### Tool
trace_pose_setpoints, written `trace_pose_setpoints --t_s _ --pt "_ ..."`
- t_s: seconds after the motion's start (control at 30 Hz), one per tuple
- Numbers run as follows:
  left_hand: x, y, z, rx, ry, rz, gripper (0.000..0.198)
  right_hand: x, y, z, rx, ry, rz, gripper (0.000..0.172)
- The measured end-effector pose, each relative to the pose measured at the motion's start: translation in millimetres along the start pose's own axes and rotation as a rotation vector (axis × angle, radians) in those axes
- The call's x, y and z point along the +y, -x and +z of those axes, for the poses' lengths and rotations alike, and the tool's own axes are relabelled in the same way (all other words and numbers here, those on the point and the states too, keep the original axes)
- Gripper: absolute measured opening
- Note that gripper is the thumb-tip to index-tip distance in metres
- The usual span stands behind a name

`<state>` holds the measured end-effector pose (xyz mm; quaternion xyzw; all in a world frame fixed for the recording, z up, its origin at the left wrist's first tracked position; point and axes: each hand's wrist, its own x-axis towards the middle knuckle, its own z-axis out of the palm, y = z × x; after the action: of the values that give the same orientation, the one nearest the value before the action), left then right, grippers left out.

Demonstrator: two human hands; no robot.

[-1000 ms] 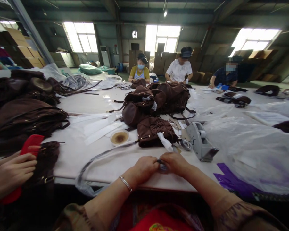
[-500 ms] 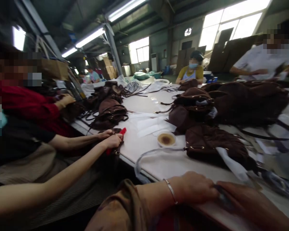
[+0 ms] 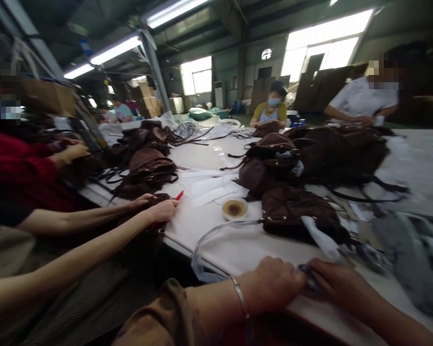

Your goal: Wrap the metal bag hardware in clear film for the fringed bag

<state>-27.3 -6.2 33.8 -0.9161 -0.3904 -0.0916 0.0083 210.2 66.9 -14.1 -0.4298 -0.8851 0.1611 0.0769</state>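
My left hand [image 3: 279,283], with a silver bangle at its wrist, is closed at the table's near edge. Facing it, my right hand [image 3: 333,278] is closed too, fingers bent. Between them shows a short length of greyish, shiny plastic-wrapped strap [image 3: 312,281], gripped by both hands; blur hides its finer detail. Just beyond lies a dark brown bag [image 3: 295,211] with gold eyelets and a white paper strip [image 3: 319,238] across it. A strap sleeved in clear plastic [image 3: 202,245] loops from the bag's left side over the table edge.
A white bowl with brownish contents [image 3: 234,208] stands left of the bag. White sheets [image 3: 209,190] lie behind it. More brown bags [image 3: 331,154] are heaped at the right, others [image 3: 150,168] at the left. A co-worker's hands [image 3: 162,209] hold a red-handled tool at left. Grey plastic [image 3: 411,254] lies right.
The whole view has shifted, so the scene sits further left. My hands remain close together on the strap, with more of its shiny plastic showing between them.
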Motion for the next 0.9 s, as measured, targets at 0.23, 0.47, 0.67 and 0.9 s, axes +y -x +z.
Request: trace_pose_setpoints --t_s 0.23,0.47,0.67,0.9 --pt "-0.4 -42.3 23.7 -0.108 0.092 -0.011 0.014 -46.0 -8.2 -29.4 -0.009 0.09 0.482 0.028" --pt "12.3 -26.5 7.5 -0.149 0.073 -0.03 0.022 -45.4 -6.6 -34.7 -0.084 0.148 0.259 0.019" --pt "-9.4 -29.2 3.4 -0.214 0.056 0.045 0.018 -39.4 -9.0 -36.1 -0.045 0.104 0.113 0.023" --pt "17.9 -36.3 22.5 -0.163 0.061 -0.111 0.018 -58.0 -8.6 -26.1 -0.021 0.083 0.476 0.023"
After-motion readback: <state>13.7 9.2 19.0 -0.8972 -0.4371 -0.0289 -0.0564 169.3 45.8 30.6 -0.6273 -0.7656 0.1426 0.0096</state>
